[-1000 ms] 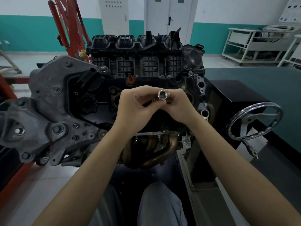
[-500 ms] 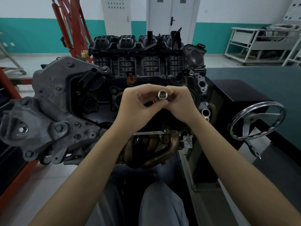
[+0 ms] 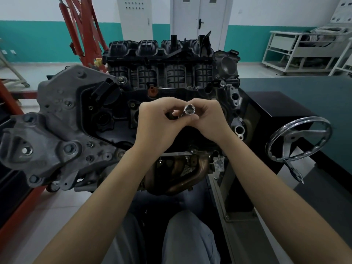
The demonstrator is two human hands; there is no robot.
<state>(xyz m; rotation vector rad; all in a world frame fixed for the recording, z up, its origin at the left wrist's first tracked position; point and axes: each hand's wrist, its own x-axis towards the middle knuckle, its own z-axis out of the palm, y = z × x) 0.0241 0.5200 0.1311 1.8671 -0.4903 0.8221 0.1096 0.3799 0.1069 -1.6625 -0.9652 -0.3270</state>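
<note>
While pinched: 1 socket [image 3: 189,111], 2 hands [image 3: 156,126] [image 3: 207,121]

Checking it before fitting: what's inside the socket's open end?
The socket, pinched between left hand and right hand, shows a shiny faceted hollow, nothing visibly lodged. Its rear end is hidden by the hands.

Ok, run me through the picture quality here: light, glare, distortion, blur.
Head view: soft, even room light, no hard shadows; bright glints on the socket pinched between left hand and right hand, and on the chrome handwheel; the exhaust manifold sits in murk; wide-angle bending tilts the white rack and swells the forearms at the bottom corners; centre sharp, edges softer.
</note>
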